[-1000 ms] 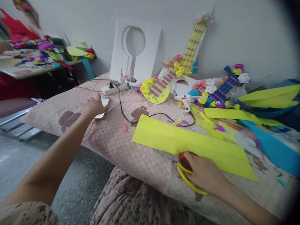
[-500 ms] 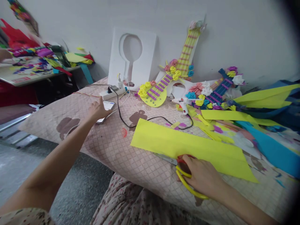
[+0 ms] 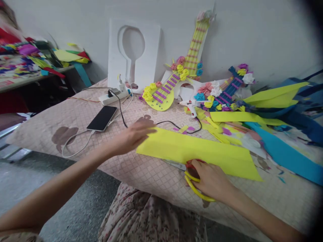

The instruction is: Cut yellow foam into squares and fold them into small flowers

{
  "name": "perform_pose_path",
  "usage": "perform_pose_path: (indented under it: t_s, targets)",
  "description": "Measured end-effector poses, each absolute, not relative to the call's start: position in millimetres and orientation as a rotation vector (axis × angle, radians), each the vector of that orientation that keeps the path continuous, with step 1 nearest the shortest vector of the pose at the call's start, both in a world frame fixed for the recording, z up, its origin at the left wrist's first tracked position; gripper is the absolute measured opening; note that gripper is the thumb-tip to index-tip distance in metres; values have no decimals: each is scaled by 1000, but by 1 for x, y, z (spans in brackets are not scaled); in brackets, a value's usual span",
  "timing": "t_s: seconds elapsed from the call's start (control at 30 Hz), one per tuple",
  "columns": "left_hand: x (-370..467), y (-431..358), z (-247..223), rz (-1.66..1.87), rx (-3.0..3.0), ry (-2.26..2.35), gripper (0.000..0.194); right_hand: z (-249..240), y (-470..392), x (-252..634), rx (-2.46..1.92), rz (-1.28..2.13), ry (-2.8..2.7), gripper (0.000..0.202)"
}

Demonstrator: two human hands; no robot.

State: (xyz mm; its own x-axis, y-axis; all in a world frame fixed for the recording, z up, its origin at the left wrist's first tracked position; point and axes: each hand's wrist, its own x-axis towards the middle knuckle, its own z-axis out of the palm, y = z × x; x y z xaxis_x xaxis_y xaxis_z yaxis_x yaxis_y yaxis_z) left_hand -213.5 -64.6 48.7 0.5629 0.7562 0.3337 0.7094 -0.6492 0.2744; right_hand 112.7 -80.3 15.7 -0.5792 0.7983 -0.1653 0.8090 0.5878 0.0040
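My left hand [image 3: 135, 137], somewhat blurred, is at the left end of a long yellow paper strip [image 3: 202, 148], its fingers stretched out and nothing visible in them. The strip lies flat across the table. At its front edge my right hand [image 3: 210, 178] is closed on the handles of scissors [image 3: 193, 183], one red loop and one yellow; the blades point left and lie partly by the paper. A phone [image 3: 102, 118] with a dark screen lies to the left, a white cable plugged into it.
A power strip [image 3: 112, 96] and a glue gun [image 3: 191, 106] with a black cord lie behind. Yellow [image 3: 163, 97] and blue [image 3: 230, 90] paper guitars sit near the wall beside a white foam board [image 3: 151, 57]. Blue paper [image 3: 290, 156] and scraps lie right.
My left hand has left the phone and moved right to the yellow strip's end. The phone's screen has gone dark. My right hand still holds the scissors. The view has shifted slightly.
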Motion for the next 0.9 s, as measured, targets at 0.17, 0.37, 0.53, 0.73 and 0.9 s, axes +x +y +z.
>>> perform_pose_path:
  t_s: [0.17, 0.37, 0.53, 0.73, 0.9]
  targets:
    - [-187, -39, 14, 355, 2769, 702, 45, 13, -81, 118, 1380, -49, 2661, 37]
    - [-180, -23, -13, 202, 2721, 627, 47, 15, -78, 126, 1401, -50, 2663, 38]
    - [-163, -22, -22, 259, 2705, 631, 45, 16, -78, 135, 1388, -26, 2671, 40]
    - [-162, -11, -17, 328, 2681, 621, 45, 13, -78, 136, 1379, -38, 2674, 40]
    - [-165, -6, -12, 301, 2708, 537, 45, 16, -79, 130, 1386, -47, 2614, 39]
